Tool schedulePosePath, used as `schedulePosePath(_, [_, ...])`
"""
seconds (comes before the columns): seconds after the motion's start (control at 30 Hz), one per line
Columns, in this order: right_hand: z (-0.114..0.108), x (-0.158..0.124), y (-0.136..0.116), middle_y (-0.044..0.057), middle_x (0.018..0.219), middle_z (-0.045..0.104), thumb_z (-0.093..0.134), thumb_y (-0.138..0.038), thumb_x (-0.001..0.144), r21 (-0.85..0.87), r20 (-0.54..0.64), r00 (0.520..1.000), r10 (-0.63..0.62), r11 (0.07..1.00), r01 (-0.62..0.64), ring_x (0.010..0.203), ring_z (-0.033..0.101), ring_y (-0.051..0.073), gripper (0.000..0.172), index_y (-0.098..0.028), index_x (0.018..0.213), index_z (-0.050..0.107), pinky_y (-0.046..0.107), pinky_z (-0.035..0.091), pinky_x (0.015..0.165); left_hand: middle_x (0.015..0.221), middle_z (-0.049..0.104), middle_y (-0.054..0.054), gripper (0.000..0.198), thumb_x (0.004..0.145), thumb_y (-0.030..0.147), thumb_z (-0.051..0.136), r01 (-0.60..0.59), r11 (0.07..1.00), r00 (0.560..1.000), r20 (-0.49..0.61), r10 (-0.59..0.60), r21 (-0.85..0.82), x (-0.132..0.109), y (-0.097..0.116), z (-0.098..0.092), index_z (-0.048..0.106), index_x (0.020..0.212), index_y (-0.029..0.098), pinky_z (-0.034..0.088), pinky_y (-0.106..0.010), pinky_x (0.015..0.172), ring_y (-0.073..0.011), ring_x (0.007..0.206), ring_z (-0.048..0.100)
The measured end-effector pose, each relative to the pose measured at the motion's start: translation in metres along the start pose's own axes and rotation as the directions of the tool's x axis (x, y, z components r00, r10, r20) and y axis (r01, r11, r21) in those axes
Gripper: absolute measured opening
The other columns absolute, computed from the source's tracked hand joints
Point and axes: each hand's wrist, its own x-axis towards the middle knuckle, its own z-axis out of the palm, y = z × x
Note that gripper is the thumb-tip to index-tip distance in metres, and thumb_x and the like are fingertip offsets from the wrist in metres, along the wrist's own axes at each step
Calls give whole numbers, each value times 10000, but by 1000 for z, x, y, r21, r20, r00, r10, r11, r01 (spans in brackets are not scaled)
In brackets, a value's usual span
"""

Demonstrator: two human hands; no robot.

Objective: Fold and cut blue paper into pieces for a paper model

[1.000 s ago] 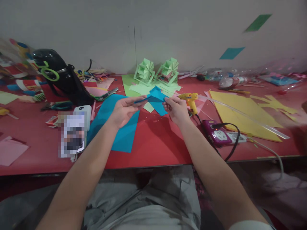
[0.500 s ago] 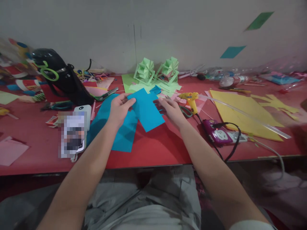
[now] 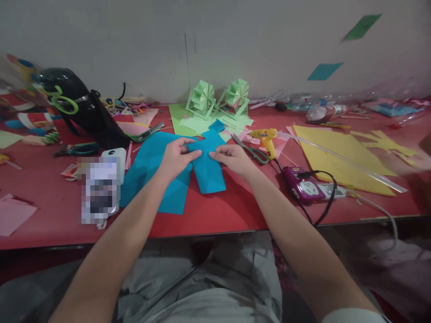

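A blue paper piece [image 3: 209, 177] is held up between my two hands over the red table. My left hand [image 3: 180, 158] pinches its left edge between thumb and fingers. On the other side, my right hand [image 3: 233, 159] closes thumb and fingers on the right edge. Under my left hand and forearm lies a larger blue sheet [image 3: 143, 163]. Just beyond the held paper are a small folded blue piece [image 3: 217, 124] and two light green folded-paper models [image 3: 203, 98]. Scissors [image 3: 259, 154] and a yellow glue gun [image 3: 267, 140] lie right of my right hand.
A purple power socket [image 3: 299, 185] with cables sits at the right, before a stack of yellow paper [image 3: 340, 157]. At the left are a black bottle [image 3: 84, 105], pliers [image 3: 81, 149] and a phone [image 3: 101, 190]. The red table's [image 3: 208, 222] front edge is near my lap.
The blue paper has turned more upright, its lower end shifting left and down. My right hand has moved slightly left and down and now grips its edge, uncovering the scissors.
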Motion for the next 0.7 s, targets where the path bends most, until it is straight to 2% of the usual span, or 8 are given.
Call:
schedulePosePath(0.23, [1,0,0,-56,531,382,746,-568,701,33,5,1000,-9,999,9,484,345,72,476,-187,558,499,234,303,461,784,736,-50,415,660,328,814,-19,1000,1000,2,19,8,0,2,0,645,994,151,569,-316,640,-218,755,699])
schedulePosePath(0.3, [1,-1,-1,-43,555,452,742,-558,710,66,-7,1000,-6,998,7,512,417,86,440,-183,591,545,240,374,495,812,742,-59,425,663,341,812,-20,1000,1000,21,20,8,-1,2,0,642,1005,153,572,-323,656,-224,775,702])
schedulePosePath(0.43, [2,-2,-5,-4,687,619,758,-515,706,146,-119,992,-47,987,64,626,564,125,349,-180,749,669,272,490,615,873,745,-70,423,666,360,810,-25,1000,995,92,26,-12,-4,5,2,644,1000,160,573,-326,682,-225,802,703])
schedulePosePath(0.53, [1,-3,-7,-4,660,629,761,-490,710,120,-178,981,-72,988,95,606,565,125,317,-184,756,693,268,488,591,861,735,-61,362,695,381,787,-54,998,994,98,55,-16,-6,6,5,658,956,165,562,-307,671,-206,780,690])
schedulePosePath(0.7, [1,-3,-7,-4,621,622,752,-468,726,60,-182,977,-115,990,128,584,555,118,292,-181,728,704,258,472,565,761,701,-31,313,722,416,761,-59,998,997,43,58,10,-5,6,5,678,897,170,506,-262,583,-157,664,633])
